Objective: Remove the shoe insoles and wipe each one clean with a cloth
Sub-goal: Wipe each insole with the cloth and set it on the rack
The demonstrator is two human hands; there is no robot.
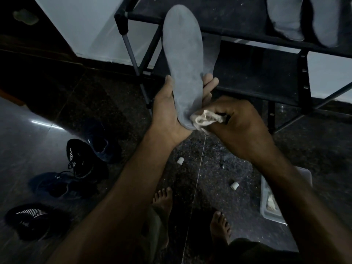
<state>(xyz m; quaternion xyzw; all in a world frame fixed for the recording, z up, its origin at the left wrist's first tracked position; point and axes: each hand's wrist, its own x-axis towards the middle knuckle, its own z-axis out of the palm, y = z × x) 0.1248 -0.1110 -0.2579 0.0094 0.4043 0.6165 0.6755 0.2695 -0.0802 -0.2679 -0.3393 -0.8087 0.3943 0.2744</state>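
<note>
Left hand (167, 111) grips insole (183, 60) heel; long axis runs up, away from me. Right hand (242, 126) pinches cloth (204, 119) at heel; toe lies farthest.

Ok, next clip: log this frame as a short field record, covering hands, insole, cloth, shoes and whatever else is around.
left hand: grips the insole's lower end
insole: grey, held upright before the rack
right hand: grips the cloth
cloth: pale, bunched, pressed on the insole's bottom end
rack: dark shelves, two more grey insoles on the top shelf
shoes: dark, on the floor at left
tray: clear plastic, at right
</note>
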